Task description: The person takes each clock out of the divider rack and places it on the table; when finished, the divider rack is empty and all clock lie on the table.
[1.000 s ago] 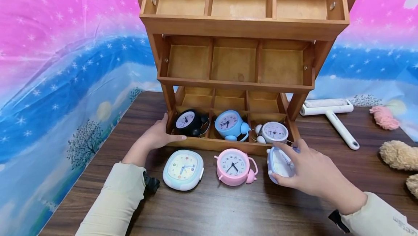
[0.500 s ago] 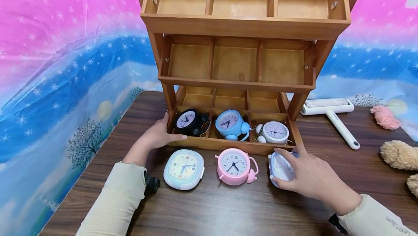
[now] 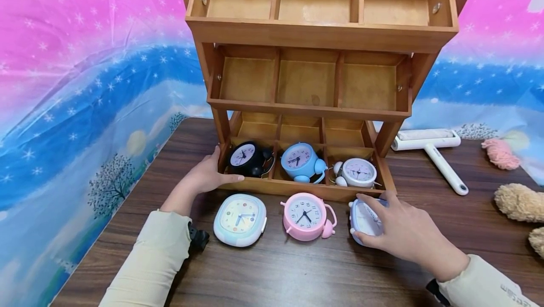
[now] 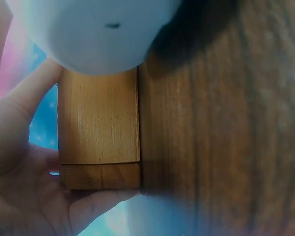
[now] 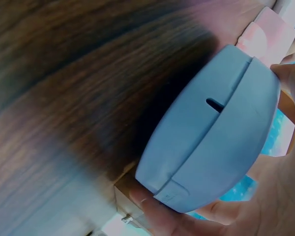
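My left hand [image 3: 204, 174] grips the front left corner of the wooden rack's lowest tray [image 4: 98, 118], thumb along its front edge. My right hand [image 3: 410, 231] holds a blue alarm clock [image 5: 211, 132] between thumb and fingers, near the tray's right end; its face is partly covered in the head view. In front of the tray, a pink alarm clock [image 3: 304, 217] and a white and pale-blue clock [image 3: 240, 220] lie face up on the table. Inside the tray's compartments sit a black alarm clock [image 3: 246, 159], a light blue one [image 3: 299, 161] and a white one [image 3: 357, 173].
The rack's middle tier [image 3: 308, 108] and top tier [image 3: 320, 35] overhang the lowest tray. On the right of the table [image 3: 306, 278] lie a white lint roller [image 3: 437, 151], pink yarn [image 3: 500, 153] and tan fluffy pieces [image 3: 518, 202]. A patterned cloth [image 3: 106, 85] hangs behind.
My right hand has sunk slightly toward the table, and the blue clock in it sits a little lower. The left hand keeps its place on the rack; the other clocks stay put.
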Motion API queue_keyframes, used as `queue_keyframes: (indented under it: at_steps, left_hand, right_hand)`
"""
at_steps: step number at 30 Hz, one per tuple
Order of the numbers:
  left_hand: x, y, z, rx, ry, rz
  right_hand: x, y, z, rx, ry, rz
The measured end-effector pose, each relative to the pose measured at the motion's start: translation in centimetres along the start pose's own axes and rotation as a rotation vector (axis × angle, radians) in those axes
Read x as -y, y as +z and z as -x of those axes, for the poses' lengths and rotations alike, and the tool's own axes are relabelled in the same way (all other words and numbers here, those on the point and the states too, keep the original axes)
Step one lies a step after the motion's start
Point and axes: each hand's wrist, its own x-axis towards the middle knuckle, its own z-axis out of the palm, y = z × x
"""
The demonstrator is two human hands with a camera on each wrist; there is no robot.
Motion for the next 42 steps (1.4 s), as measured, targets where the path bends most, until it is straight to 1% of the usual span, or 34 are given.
queue_keyframes:
  at_steps: [10,13,17,19,22,26,30,33,38,42]
  left_hand:
    - [0.3,-0.2,0.5,-0.009,-0.009,0.005]
    - [0.4,-0.3,0.6,-0.008,-0.007,0.007]
    - [0.5,-0.5,0.8,-0.012,0.000,0.009]
    - [0.6,-0.6,0.8,-0.014,0.001,0.010]
    - [0.7,-0.7,0.8,-0.015,0.004,0.009]
    - [0.8,-0.7,0.5,-0.011,0.009,0.005]
    - [0.8,-0.7,0.3,-0.005,0.010,0.005]
    - [0.8,-0.6,0.2,0.000,0.015,0.013]
    - [0.6,-0.5,0.1,0.000,0.020,0.025]
    - [0.5,-0.3,0.1,0.007,0.029,0.021]
  right_hand:
    - [0.6,-0.5,-0.2,-0.025,-0.015,0.062]
    - [1.0,-0.9,-0.7,-0.034,-0.021,0.067]
    - [2.0,-1.9,-1.9,-0.072,-0.052,0.086]
    - [2.7,-2.4,-2.7,-0.094,-0.074,0.096]
    - [4.2,-3.0,-4.3,-0.138,-0.129,0.090]
    - [6.5,-3.6,-6.9,-0.156,-0.204,0.033]
    - [9.0,-4.1,-9.6,-0.111,-0.246,-0.028]
    - [10.7,-4.2,-11.5,-0.080,-0.272,-0.047]
    - [13.6,-4.2,-14.5,-0.026,-0.292,-0.059]
    - [15.4,-4.0,-16.6,0.013,-0.303,-0.062]
